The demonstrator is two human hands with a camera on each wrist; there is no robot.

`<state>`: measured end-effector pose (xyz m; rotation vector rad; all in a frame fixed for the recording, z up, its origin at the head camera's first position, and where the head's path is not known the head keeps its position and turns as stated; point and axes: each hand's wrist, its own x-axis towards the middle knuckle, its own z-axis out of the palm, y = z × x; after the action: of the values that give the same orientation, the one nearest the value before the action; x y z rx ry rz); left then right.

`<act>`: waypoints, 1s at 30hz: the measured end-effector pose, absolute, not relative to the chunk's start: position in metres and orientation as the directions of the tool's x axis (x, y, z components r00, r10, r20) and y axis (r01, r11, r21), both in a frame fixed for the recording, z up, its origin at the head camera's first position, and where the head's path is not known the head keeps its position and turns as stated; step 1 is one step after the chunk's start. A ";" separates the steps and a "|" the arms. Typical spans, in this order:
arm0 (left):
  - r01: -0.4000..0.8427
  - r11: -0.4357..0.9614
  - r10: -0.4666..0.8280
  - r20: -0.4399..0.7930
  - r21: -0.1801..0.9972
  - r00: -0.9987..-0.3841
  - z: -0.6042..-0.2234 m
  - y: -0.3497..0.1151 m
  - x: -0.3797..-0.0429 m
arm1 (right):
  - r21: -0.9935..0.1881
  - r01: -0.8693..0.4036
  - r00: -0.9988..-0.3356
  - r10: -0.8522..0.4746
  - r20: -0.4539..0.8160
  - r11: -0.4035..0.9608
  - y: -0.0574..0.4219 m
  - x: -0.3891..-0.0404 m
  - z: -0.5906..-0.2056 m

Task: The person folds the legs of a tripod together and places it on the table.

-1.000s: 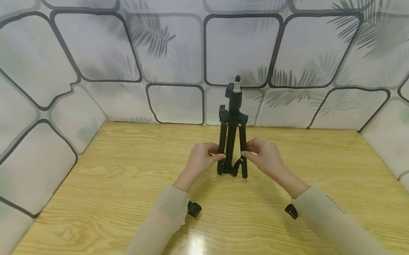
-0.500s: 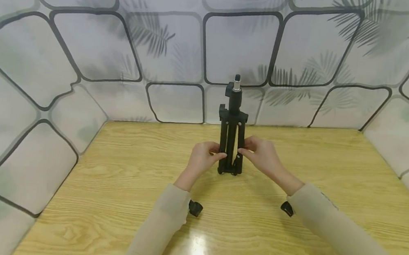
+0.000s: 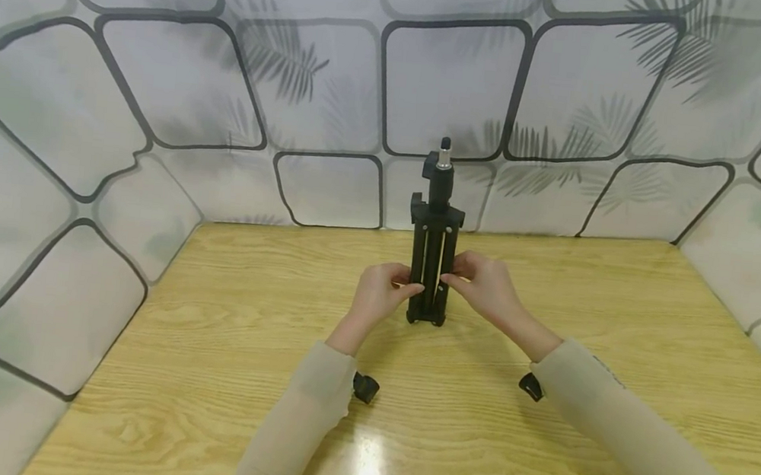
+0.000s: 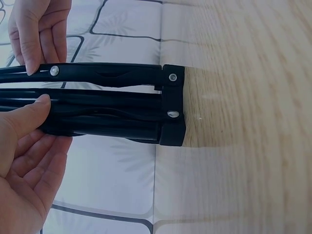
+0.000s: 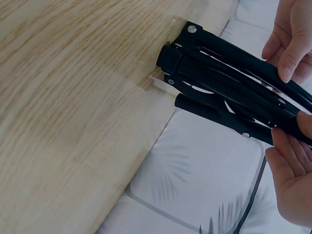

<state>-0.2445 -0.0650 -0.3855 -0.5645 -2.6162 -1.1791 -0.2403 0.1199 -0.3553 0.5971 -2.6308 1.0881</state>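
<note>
A black light stand point(image 3: 437, 216) with a silver stud on top stands upright on the table, its legs folded in close to the centre tube. My left hand point(image 3: 375, 294) pinches the left leg low down, thumb in front and fingers behind. On the other side, my right hand point(image 3: 489, 288) holds the right leg between thumb and fingers at about the same height. The left wrist view gives a close look at the foot end of the stand point(image 4: 122, 102) and its rivets. A loose leg end point(image 5: 195, 107) shows slightly apart from the base in the right wrist view.
The wood-grain table point(image 3: 236, 376) stretches out around the stand. Behind it and on both sides hangs patterned cloth point(image 3: 449, 91) with stone shapes and leaves. Black wrist camera mounts point(image 3: 364, 387) show under both sleeves.
My right hand has moved inward, to the left, swinging the right leg in until it lies alongside the centre tube. The left hand keeps its hold in nearly the same place.
</note>
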 end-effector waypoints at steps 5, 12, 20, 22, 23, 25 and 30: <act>0.418 0.590 0.255 0.332 0.691 -0.908 -0.385 -0.065 -0.244 | -0.624 -0.463 -0.885 -0.286 0.368 0.629 0.121 -0.240 -0.354; 0.420 0.563 0.252 0.337 0.712 -0.907 -0.387 -0.064 -0.243 | -0.611 -0.486 -0.874 -0.330 0.358 0.625 0.128 -0.241 -0.353; 0.429 0.580 0.241 0.357 0.692 -0.902 -0.387 -0.065 -0.240 | -0.592 -0.473 -0.880 -0.316 0.355 0.652 0.142 -0.245 -0.354; 0.434 0.589 0.240 0.365 0.681 -0.899 -0.387 -0.066 -0.240 | -0.588 -0.470 -0.881 -0.307 0.361 0.658 0.144 -0.247 -0.355; 0.436 0.592 0.240 0.369 0.678 -0.898 -0.387 -0.066 -0.240 | -0.589 -0.469 -0.881 -0.303 0.363 0.658 0.145 -0.248 -0.355; 0.435 0.582 0.236 0.369 0.687 -0.899 -0.388 -0.067 -0.242 | -0.586 -0.467 -0.881 -0.295 0.369 0.662 0.146 -0.249 -0.354; 0.404 0.504 0.213 0.344 0.763 -0.915 -0.393 -0.069 -0.248 | -0.594 -0.457 -0.887 -0.284 0.365 0.662 0.147 -0.251 -0.353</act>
<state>-0.2477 -0.0693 -0.3930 -0.5286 -2.5407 -1.3710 -0.2511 0.1474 -0.3526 0.5988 -2.6388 1.0405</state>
